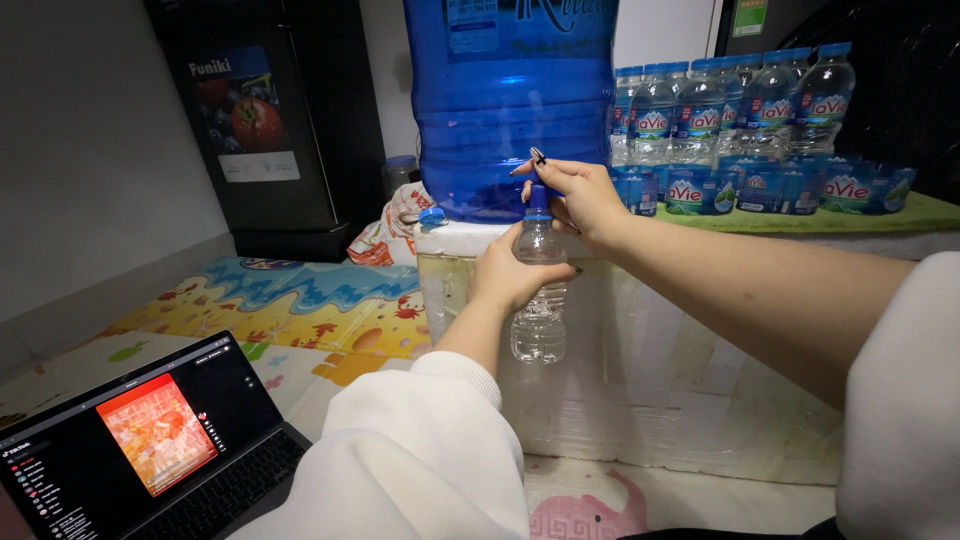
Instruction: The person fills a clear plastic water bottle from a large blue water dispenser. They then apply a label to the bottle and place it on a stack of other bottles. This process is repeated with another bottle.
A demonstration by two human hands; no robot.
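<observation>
I see a white foam box (660,370) on the patterned floor mat (300,300), blue water jug (510,100) on top. Open laptop (140,450) near left. Green-covered shelf (900,215) far right carries packed bottles (740,120).

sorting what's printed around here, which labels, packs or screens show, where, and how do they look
Laptop screen: lower left, dark, with a red-orange picture.
Fridge sticker: upper left, fruit picture above a white panel.
Big jug label: top centre, pale on blue.
Bottle packs: upper right on a green mat, blue caps, white, red and green labels.
</observation>
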